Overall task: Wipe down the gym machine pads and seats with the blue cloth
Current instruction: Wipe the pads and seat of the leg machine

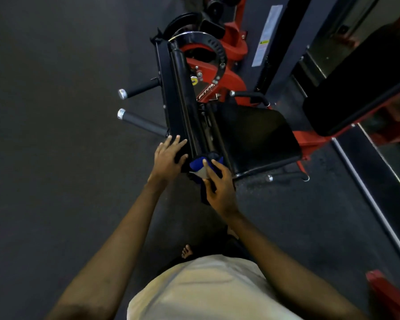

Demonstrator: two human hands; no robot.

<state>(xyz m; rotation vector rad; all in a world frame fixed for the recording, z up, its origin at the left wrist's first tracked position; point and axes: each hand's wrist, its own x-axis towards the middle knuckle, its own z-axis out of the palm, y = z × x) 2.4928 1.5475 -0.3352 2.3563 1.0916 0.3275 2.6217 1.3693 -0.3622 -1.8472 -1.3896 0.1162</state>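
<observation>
- left hand: fingers straight and spread, resting flat on the flat black side bar. Holds nothing.
- right hand: fingers curled round the bunched blue cloth, pressing it on the near end of the long black cylindrical roller pad.
- black square vinyl seat sits just right of the roller.
- Risk: the roller may spin under the stroke, so the cloth skids and drops to the dark rubber floor.
- Risk: the cloth is bunched small, so its contact patch is narrow and the underside is likely missed.
- Risk: a loose tail could snag in the roller-seat gap.
</observation>
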